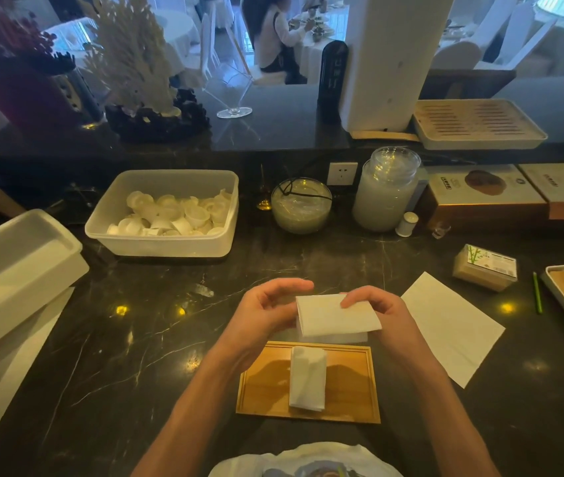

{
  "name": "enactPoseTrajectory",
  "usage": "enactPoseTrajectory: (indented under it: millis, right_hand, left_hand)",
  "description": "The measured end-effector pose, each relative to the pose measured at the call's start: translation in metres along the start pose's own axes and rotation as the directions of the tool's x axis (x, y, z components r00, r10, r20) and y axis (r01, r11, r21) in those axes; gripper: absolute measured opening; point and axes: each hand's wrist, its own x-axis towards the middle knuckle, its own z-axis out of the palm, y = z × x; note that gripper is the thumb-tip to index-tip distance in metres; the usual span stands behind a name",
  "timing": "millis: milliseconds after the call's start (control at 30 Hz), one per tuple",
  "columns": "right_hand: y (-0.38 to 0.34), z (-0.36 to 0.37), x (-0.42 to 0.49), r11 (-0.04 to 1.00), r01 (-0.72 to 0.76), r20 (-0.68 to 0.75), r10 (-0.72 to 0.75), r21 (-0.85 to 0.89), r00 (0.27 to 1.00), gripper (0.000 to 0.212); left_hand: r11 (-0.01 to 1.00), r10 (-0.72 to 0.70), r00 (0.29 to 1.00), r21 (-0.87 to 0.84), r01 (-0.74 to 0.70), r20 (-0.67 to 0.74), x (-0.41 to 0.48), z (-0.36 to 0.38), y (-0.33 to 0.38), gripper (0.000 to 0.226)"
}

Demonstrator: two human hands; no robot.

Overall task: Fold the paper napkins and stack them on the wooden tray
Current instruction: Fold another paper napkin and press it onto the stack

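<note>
One folded napkin (308, 382) is lying on the wooden tray (353, 390). The left hand (267, 311) and right hand (377, 308) are gripping a second napkin (335, 318) mid-fold, and a third napkin (452, 332) is waiting flat.

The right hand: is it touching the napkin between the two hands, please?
Touching: in the head view the right hand curls its fingers over the napkin.
</note>
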Motion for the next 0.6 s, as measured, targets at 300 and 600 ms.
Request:
enactPoseTrajectory:
  millis: [300,600]
  right_hand:
    - [0.007,-0.003,0.003,0.979,0.153,0.071,-0.145,-0.133,0.987,0.041]
    - [0.021,0.004,0.004,0.988,-0.149,0.051,0.147,0.039,0.988,0.057]
  left_hand:
    - [0.971,-0.200,0.979,-0.125,0.205,0.048,-0.004,0.007,-0.012,0.025]
    - [0.995,-0.095,0.981,0.004,0.097,-0.169,-0.001,0.006,-0.029,0.039]
